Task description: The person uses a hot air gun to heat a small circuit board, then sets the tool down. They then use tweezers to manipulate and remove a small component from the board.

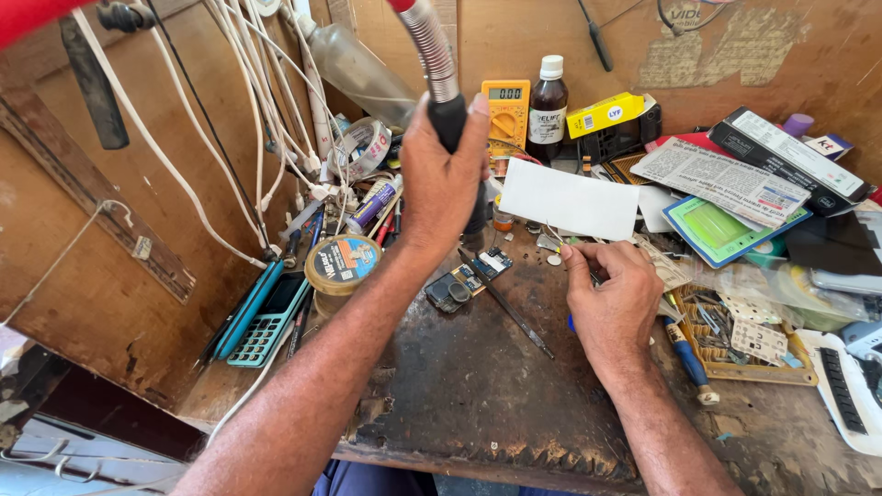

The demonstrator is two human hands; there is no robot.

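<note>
Flexible metal lamp neck [432, 55] is gripped at its black collar by the left hand [441, 179]; right hand [611, 298] pinches a thin wire [562, 241] beside small circuit boards [469, 276]

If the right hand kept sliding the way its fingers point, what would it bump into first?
The right hand points up and left across the bench. First in that line looks to be the small round bit just past its fingers, then the white card. Depth is hard to judge.
</note>
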